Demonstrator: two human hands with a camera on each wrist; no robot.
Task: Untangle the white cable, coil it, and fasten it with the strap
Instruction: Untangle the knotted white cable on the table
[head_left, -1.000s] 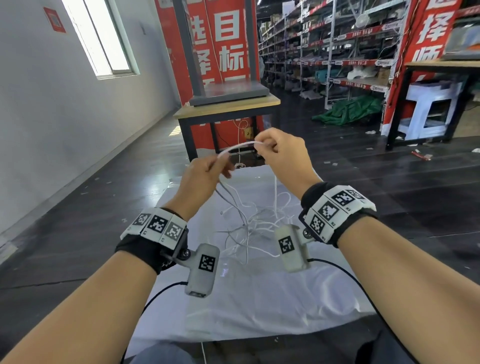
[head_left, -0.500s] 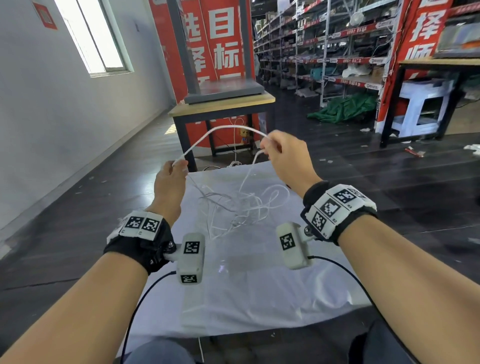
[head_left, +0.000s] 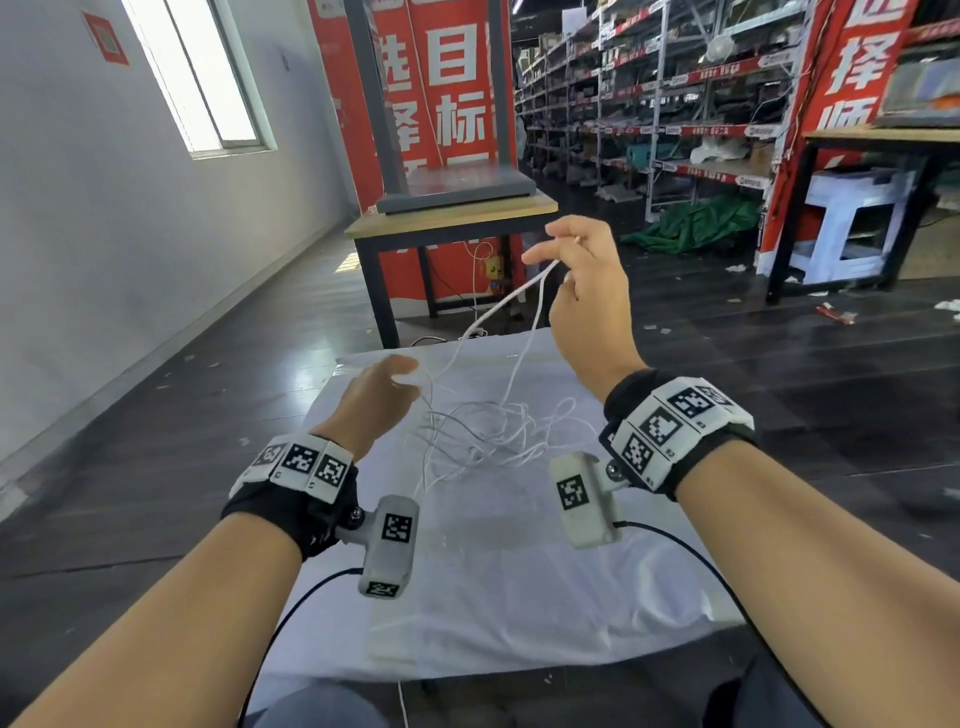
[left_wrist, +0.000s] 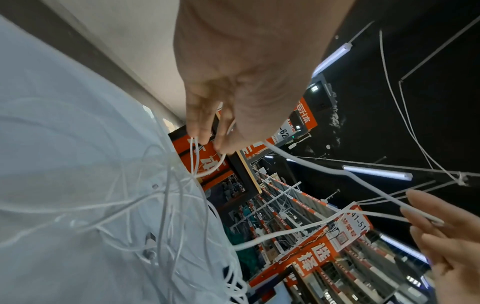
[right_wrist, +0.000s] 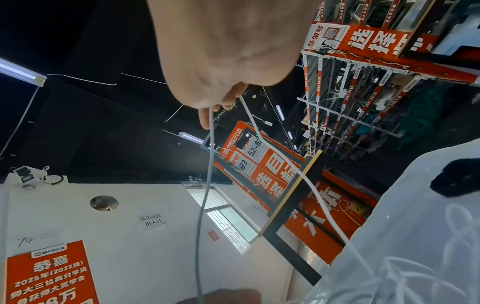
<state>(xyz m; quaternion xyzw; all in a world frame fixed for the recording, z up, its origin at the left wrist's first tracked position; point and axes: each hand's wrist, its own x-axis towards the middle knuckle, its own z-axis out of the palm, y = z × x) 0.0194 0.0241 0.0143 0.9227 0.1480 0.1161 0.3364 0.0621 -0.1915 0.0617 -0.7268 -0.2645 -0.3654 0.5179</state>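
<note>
The right hand (head_left: 584, 291) pinches a run of the white cable (head_left: 488, 431) and holds it high above the bench (head_left: 519, 597), likely so the strands hang free of the tangle lying near the far edge. The left hand (head_left: 376, 400), lower at the heap's left side, nips strands between its fingertips (left_wrist: 197, 131), seemingly to hold the snarl down.
</note>
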